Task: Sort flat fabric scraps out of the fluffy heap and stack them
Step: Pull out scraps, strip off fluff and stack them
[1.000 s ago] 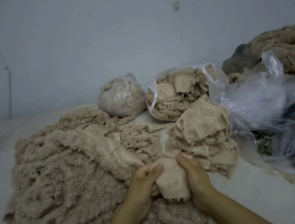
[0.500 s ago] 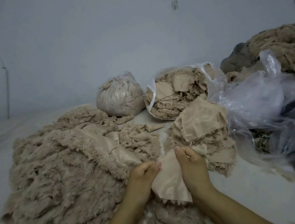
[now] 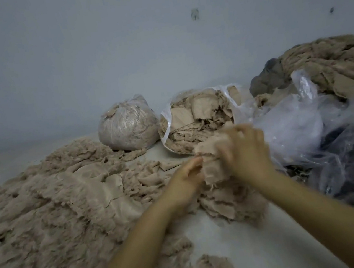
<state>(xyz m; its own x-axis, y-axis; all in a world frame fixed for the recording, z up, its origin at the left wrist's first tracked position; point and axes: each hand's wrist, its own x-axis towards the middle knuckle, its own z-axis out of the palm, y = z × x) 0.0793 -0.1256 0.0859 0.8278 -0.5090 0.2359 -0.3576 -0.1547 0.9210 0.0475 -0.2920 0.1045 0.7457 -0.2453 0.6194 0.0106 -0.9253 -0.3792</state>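
On a pale, smooth bench (image 3: 244, 244), two bare hands meet over a ragged stack of flat beige scraps (image 3: 228, 201): the right hand (image 3: 246, 153) lies on top with fingers curled over a thin, frayed scrap (image 3: 210, 170) (motion blur hides the exact grip), while the left hand (image 3: 185, 178) pinches its near edge. To the left sprawls the shaggy, matted fluffy heap (image 3: 42, 220); behind stand a tied, rounded plastic bag (image 3: 128, 127) and an open bag (image 3: 194, 120) of scraps, with crinkled clear plastic (image 3: 302, 125) at right.

Motion blur smears the right hand (image 3: 245, 151), whose back hides the top of the scrap stack (image 3: 228, 199).
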